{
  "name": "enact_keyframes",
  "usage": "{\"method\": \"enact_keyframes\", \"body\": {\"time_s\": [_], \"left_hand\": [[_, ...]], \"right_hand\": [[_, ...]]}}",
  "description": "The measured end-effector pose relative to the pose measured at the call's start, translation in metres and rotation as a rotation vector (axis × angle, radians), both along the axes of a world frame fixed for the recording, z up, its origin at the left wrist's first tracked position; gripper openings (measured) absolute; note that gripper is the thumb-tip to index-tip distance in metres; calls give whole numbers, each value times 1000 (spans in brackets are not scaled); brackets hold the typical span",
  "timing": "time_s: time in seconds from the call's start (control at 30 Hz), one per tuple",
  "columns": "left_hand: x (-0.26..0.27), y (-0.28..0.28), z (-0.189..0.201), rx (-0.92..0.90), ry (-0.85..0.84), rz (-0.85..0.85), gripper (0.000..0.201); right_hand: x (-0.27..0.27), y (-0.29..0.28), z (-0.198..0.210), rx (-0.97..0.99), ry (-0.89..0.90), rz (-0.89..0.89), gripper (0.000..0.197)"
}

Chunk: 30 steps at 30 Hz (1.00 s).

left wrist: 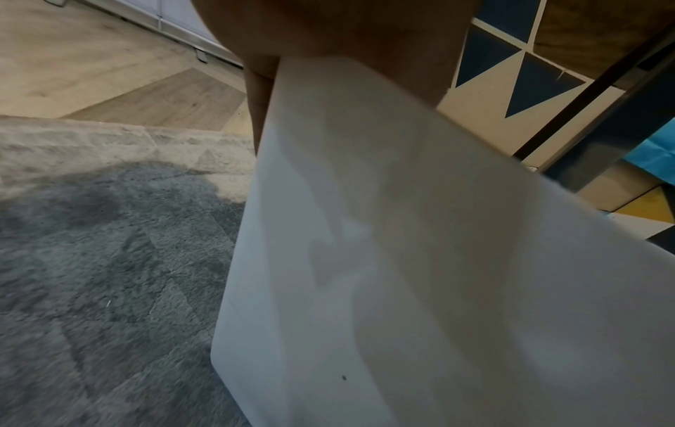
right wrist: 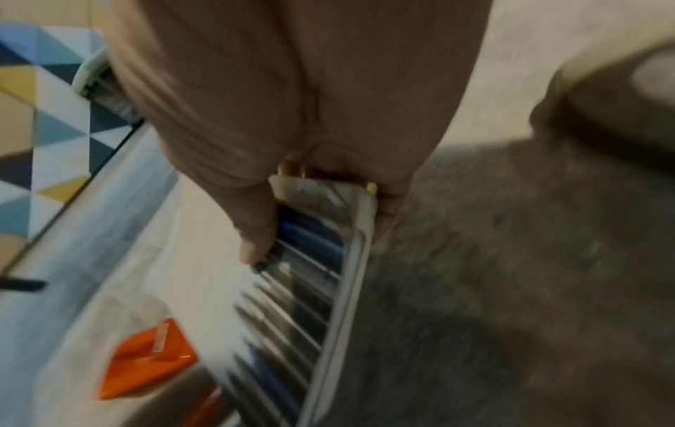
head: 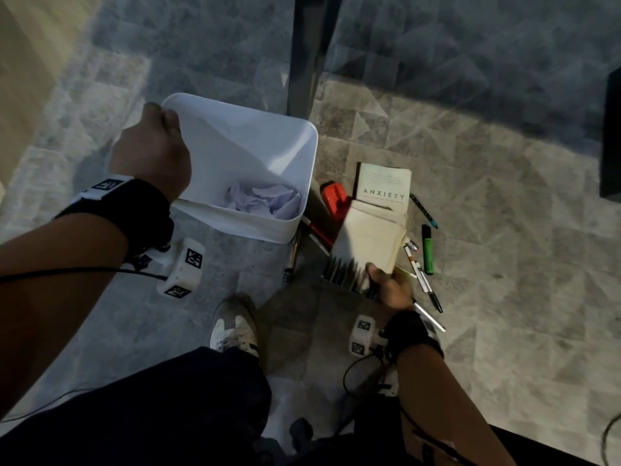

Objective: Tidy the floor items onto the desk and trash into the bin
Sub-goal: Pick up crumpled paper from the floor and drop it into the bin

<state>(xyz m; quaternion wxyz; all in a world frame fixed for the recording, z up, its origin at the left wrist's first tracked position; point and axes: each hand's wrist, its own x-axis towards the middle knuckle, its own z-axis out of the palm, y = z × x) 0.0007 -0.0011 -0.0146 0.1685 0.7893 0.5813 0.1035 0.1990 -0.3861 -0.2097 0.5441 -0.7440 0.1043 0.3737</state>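
My left hand (head: 163,120) grips the near-left rim of the white bin (head: 285,136), which stands on the grey rug and holds crumpled paper (head: 262,201). In the left wrist view the left hand (left wrist: 347,31) pinches the bin (left wrist: 402,260) wall from above. My right hand (head: 383,280) grips a book with a striped cover (head: 368,242) by its lower corner, tilted over the floor. The right wrist view shows the right hand (right wrist: 321,228) with thumb and fingers clamped on the striped book (right wrist: 310,303).
On the rug lie a book titled ANXIETY (head: 383,185), a red stapler (head: 334,198), a green highlighter (head: 427,250) and several pens and markers (head: 425,280). A dark desk leg (head: 307,52) rises behind the bin. My shoe (head: 233,327) is just below it.
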Motion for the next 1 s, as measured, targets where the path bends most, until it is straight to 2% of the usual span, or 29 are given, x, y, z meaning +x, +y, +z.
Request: {"method": "enact_keyframes", "body": {"time_s": [0.07, 0.13, 0.2, 0.23, 0.3, 0.37, 0.5, 0.57, 0.63, 0.7, 0.8, 0.87, 0.93, 1.0], "left_hand": [[0, -1, 0, 8, 1, 0, 45], [0, -1, 1, 6, 6, -16, 44], [-1, 0, 1, 1, 9, -28, 45], [-1, 0, 1, 7, 9, -31, 45], [-1, 0, 0, 20, 7, -31, 46], [0, 0, -1, 24, 2, -29, 45], [-2, 0, -1, 22, -4, -32, 43], [-2, 0, 0, 15, -4, -33, 44], [-2, 0, 1, 0, -4, -28, 44], [-1, 0, 3, -12, -1, -19, 45], [-1, -1, 3, -6, 6, -15, 44], [-1, -2, 3, 0, 4, -21, 44], [-2, -2, 2, 9, 1, -25, 45], [-2, 0, -1, 29, -3, -27, 46]], "right_hand": [[7, -30, -14, -114, -95, 46, 45], [4, -49, -20, -212, -101, 25, 44], [2, -61, -24, -246, -129, -20, 48], [0, -61, -22, -245, -157, -42, 42], [-1, -58, -20, -211, -187, -77, 25], [-5, -50, -15, -244, -216, -64, 30], [-20, -33, -8, -278, -287, 137, 38], [-25, -19, -2, -301, -297, 120, 41], [-29, -7, -1, -296, -326, 70, 33], [-31, -1, -2, -300, -311, 13, 28], [-26, -7, 1, -390, -263, -43, 47], [-16, -24, -1, -517, -187, -62, 47], [-9, -43, -2, -565, -98, -58, 47], [3, -55, -6, -625, -96, -73, 57]]}}
